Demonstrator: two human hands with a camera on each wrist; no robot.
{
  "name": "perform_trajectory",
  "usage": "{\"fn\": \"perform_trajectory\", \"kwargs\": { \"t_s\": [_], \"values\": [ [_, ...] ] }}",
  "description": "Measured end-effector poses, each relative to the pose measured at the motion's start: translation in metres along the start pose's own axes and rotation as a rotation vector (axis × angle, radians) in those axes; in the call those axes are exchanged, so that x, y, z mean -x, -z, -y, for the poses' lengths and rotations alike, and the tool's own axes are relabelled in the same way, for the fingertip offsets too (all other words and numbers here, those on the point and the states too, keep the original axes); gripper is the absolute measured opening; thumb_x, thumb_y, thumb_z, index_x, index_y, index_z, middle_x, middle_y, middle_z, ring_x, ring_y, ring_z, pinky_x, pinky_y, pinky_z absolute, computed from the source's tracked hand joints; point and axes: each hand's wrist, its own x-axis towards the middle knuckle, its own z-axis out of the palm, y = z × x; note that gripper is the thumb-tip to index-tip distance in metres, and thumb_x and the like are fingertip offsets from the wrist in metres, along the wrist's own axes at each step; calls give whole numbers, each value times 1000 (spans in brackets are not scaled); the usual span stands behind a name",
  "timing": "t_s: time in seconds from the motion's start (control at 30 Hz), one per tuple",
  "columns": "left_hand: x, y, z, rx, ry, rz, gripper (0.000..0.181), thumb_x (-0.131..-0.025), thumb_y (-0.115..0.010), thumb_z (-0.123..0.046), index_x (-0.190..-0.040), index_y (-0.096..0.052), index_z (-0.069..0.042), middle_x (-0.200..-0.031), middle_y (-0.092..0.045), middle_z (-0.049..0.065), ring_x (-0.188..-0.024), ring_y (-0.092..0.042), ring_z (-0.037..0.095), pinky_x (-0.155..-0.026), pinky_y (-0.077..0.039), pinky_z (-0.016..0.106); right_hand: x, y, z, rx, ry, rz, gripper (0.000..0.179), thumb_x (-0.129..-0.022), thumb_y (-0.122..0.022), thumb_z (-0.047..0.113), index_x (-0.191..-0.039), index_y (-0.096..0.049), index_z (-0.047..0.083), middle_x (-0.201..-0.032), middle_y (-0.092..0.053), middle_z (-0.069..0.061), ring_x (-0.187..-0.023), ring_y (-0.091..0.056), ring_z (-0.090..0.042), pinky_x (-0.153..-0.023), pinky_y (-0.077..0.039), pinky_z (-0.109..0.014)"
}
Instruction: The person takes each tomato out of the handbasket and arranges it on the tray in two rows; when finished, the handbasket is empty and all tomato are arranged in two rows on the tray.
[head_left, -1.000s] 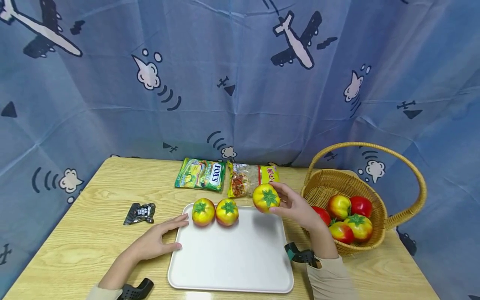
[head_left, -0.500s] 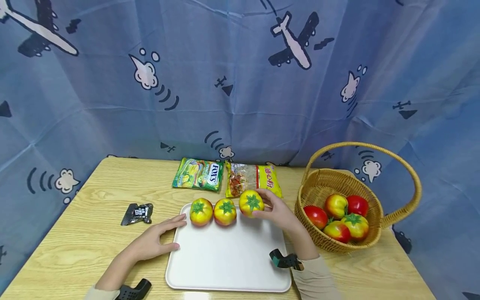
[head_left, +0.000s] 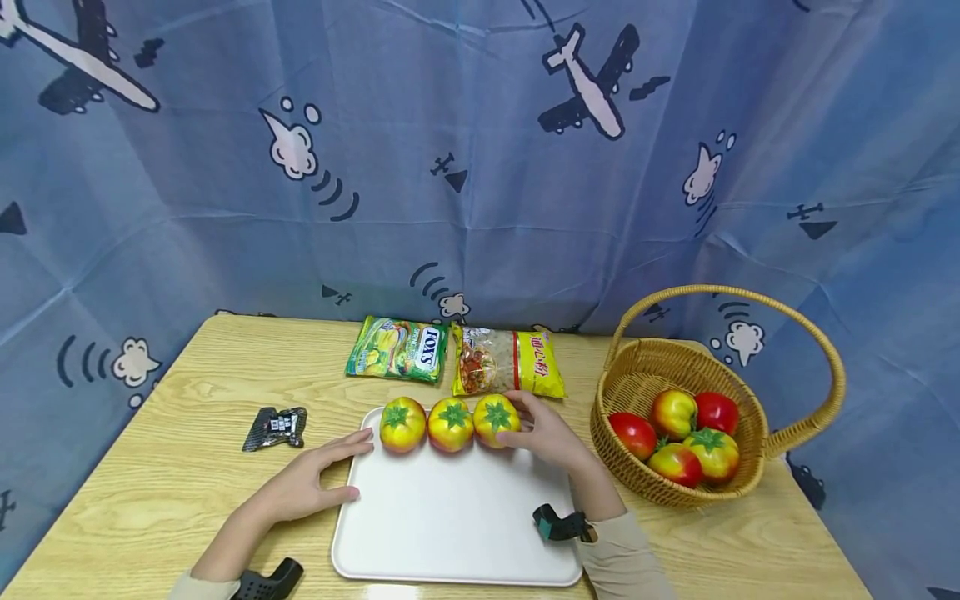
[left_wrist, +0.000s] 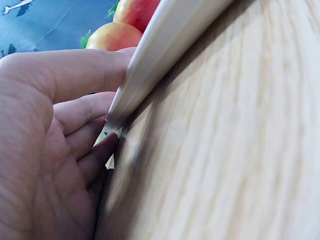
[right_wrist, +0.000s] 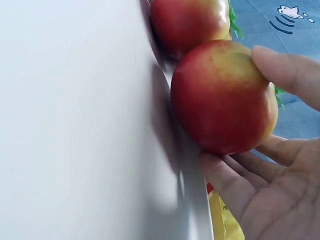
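Observation:
A white tray [head_left: 457, 517] lies on the table with a row of three yellow-red toy tomatoes along its far edge. My right hand [head_left: 551, 433] grips the rightmost tomato [head_left: 497, 419] between thumb and fingers; in the right wrist view this tomato [right_wrist: 222, 97] is at the tray's rim, close beside its neighbour [right_wrist: 192, 22]. The middle tomato [head_left: 450, 423] and the left tomato [head_left: 402, 423] sit side by side. At the tray's left edge my left hand [head_left: 307, 479] rests with fingers spread, and the left wrist view has its fingertips touching the tray's rim [left_wrist: 145, 65].
A wicker basket [head_left: 637, 479] with a tall handle, holding several red and yellow-red tomatoes, stands at the right. Behind the tray lie a green FOX'S bag [head_left: 397, 348] and a yellow pasta packet [head_left: 506, 361]. A small black packet [head_left: 275, 428] lies at the left.
My right hand has carried the third tomato left and down, from above the tray's far right corner to beside the middle tomato. The left hand has stayed at the tray's edge.

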Motion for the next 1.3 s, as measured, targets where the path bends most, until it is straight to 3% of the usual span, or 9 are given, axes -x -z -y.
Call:
{"fn": "perform_trajectory", "kwargs": {
  "t_s": [0.43, 0.67, 1.0, 1.3],
  "values": [
    [0, 0, -1, -6, 0, -3, 62, -83, -69, -42, -138, -51, -18, -152, -36, 4, -138, -35, 34, -108, -31, 58, 1, 2, -5, 16, 26, 88, 73, -84, -73, 22, -143, -35, -1, -144, -41, -23, -134, -37, -42, -109, -36, -50],
    [0, -1, -2, -10, -5, -5, 62, -83, -69, -42, -138, -51, -18, -152, -36, 4, -138, -35, 34, -107, -32, 58, 2, 4, -5, -30, 31, 136, 81, -82, -74, 17, -146, -29, -4, -148, -33, -24, -137, -31, -43, -111, -32, -50],
    [0, -1, -2, -16, -32, -25, 61, -84, -70, -39, -137, -52, -15, -150, -38, 8, -136, -36, 38, -105, -33, 61, 6, 12, -1, -25, 51, 120, 84, -82, -74, 20, -147, -26, -1, -152, -28, -23, -139, -29, -40, -114, -27, -49],
    [0, 0, -1, -6, -15, -8, 62, -83, -69, -41, -138, -51, -16, -151, -37, 5, -137, -35, 35, -106, -32, 59, 19, 35, 13, 33, 140, 64, 73, -86, -70, 17, -145, -31, -2, -150, -33, -22, -139, -31, -38, -115, -23, -52]
  ]
}}
